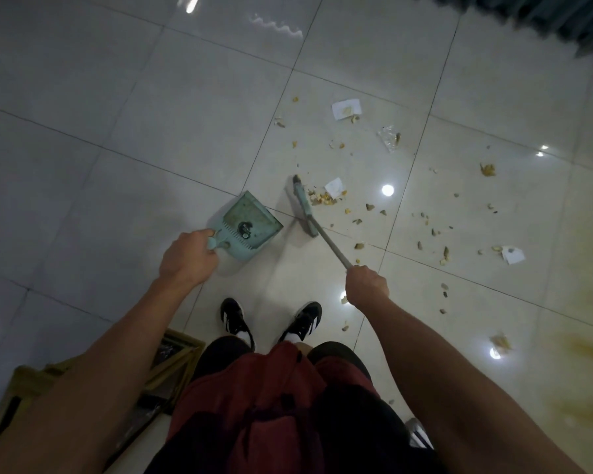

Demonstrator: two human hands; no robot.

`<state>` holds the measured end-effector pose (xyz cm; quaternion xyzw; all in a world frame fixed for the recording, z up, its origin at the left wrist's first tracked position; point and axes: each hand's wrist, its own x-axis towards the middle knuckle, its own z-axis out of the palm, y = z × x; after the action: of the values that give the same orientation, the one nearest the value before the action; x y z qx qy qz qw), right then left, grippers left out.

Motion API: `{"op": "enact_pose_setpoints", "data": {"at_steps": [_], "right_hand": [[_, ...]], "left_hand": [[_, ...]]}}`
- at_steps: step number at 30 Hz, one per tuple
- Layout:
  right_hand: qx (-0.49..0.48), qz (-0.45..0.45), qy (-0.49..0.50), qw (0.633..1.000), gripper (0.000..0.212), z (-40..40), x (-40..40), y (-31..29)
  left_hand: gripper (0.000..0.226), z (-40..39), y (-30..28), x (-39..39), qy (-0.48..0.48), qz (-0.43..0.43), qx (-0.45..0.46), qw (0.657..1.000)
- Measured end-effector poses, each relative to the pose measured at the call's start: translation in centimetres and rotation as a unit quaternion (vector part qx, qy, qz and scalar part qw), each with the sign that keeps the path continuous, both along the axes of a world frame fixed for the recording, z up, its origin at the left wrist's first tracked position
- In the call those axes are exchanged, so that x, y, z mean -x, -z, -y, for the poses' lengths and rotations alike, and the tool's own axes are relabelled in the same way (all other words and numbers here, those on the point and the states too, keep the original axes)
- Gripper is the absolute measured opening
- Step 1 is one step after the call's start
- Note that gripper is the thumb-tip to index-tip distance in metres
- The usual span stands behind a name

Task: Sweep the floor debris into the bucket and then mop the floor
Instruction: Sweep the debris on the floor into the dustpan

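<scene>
While the person stands with both shoes (271, 323) planted on the pale floor tiles (124, 138), the sweeping step is in hand and the mopping has not been reached. Nearest, the left hand (185, 256) grips the stub handle of the light green dustpan (245, 227), its fingers curled round the handle; the pan sits tilted on the floor with its open mouth turned toward the brush, and a small dark bit already lies inside it. The right hand (367, 283) is wrapped round the thin handle of the broom (303, 210), fingers closed tight on it, though the fingertips themselves are hidden under the hand. The broom head rests on the floor just beside the pan's mouth, with a small heap of yellow crumbs and a paper scrap (334, 188) gathered against its far side. Farther out the debris (425, 220) is strewn widely over the tiles to the right: more crumbs, a crumpled clear wrapper (389, 138), other white paper pieces, and a yellowish stain at the far right edge. No bucket or mop can be seen. By the look of it, the next move calls for drawing the gathered heap across the short gap into the pan, holding the pan's lip flat against the tile so nothing slips under, then reaching out for the scattered remainder
</scene>
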<state>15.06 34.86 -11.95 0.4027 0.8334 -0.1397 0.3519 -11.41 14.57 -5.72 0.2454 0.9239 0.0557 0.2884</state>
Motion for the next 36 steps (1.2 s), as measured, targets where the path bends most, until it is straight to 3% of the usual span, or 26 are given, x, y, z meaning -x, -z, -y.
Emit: {"op": "enact_pose_setpoints", "data": {"at_steps": [11,22,29,36], "right_hand": [[0.035,-0.036,0.042,0.998,0.026,-3.2,7.4,0.3],[0.093,-0.058,0.169,0.979,0.015,-6.4,25.3,0.8],[0.144,-0.091,0.288,0.942,0.012,-8.6,35.0,0.8],[0.162,-0.118,0.328,0.923,0.013,-12.7,41.0,2.7]], "left_hand": [[0.055,-2.0,-0.7,6.1,-0.013,-0.022,-0.011,1.000],[0.047,-4.2,-0.4,22.0,-0.034,-0.009,-0.011,0.999],[0.032,-6.1,-0.7,30.5,-0.023,-0.011,-0.010,1.000],[0.039,-10.6,0.3,37.5,0.012,-0.021,0.012,1.000]]}}
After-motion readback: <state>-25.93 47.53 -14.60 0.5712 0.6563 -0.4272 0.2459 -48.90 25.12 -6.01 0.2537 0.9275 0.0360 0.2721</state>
